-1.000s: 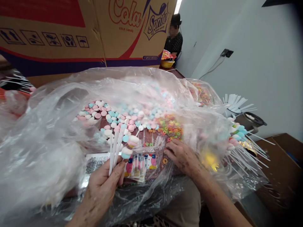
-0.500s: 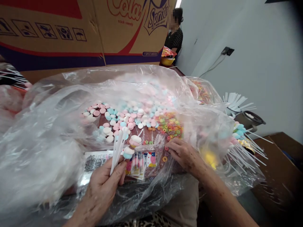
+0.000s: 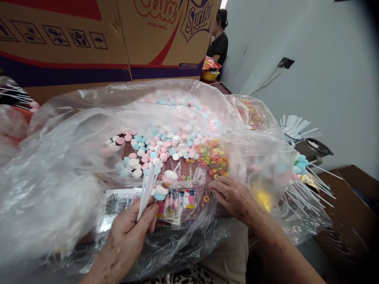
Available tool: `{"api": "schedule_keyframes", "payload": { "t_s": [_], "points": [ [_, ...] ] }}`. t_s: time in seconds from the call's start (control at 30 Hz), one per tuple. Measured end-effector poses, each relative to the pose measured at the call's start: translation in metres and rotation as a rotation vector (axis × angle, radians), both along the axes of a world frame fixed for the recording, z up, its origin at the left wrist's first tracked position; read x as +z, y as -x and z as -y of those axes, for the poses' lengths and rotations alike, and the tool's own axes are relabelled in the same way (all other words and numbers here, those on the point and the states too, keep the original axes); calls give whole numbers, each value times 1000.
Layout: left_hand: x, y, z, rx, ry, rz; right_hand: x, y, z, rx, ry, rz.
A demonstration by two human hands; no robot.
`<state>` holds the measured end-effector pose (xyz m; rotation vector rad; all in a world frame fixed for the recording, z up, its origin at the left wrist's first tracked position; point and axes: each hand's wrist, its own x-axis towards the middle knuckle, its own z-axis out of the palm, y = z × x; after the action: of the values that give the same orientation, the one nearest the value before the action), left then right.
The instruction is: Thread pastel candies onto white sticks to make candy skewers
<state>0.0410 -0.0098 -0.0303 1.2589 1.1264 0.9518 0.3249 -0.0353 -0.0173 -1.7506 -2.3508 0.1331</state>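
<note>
My left hand (image 3: 128,232) is closed around a bundle of thin white sticks (image 3: 145,191). Out of the same grip leans a skewer of candies (image 3: 166,185), with white, pink and blue marshmallows and a brownish ring among them; its stick tip pokes out at the top. At the near edge of a pile of colourful ring candies (image 3: 214,159) is my right hand (image 3: 232,197), fingers bent and pressed together; whatever is between the fingertips is hidden. Beyond both hands lie loose pink, white and blue marshmallows (image 3: 161,148), partly under clear plastic.
Clear plastic sheeting (image 3: 59,157) surrounds the work area. Printed packets (image 3: 173,207) lie between my hands. At right are finished marshmallow skewers (image 3: 302,165) and a dark jug (image 3: 314,150) near more white sticks. A large carton (image 3: 103,43) stands behind; a person (image 3: 219,43) sits farther back.
The skewer in my left hand has shifted slightly, its candies now closer together. My right hand stays by the ring candies, having moved only a little.
</note>
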Motion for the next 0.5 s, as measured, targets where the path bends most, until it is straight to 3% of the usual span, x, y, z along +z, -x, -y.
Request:
{"api": "schedule_keyframes", "payload": {
  "t_s": [0.5],
  "points": [
    [-1, 2, 4, -56, -4, -71, -14, 2, 0, 226, -111, -23]
  ]
}}
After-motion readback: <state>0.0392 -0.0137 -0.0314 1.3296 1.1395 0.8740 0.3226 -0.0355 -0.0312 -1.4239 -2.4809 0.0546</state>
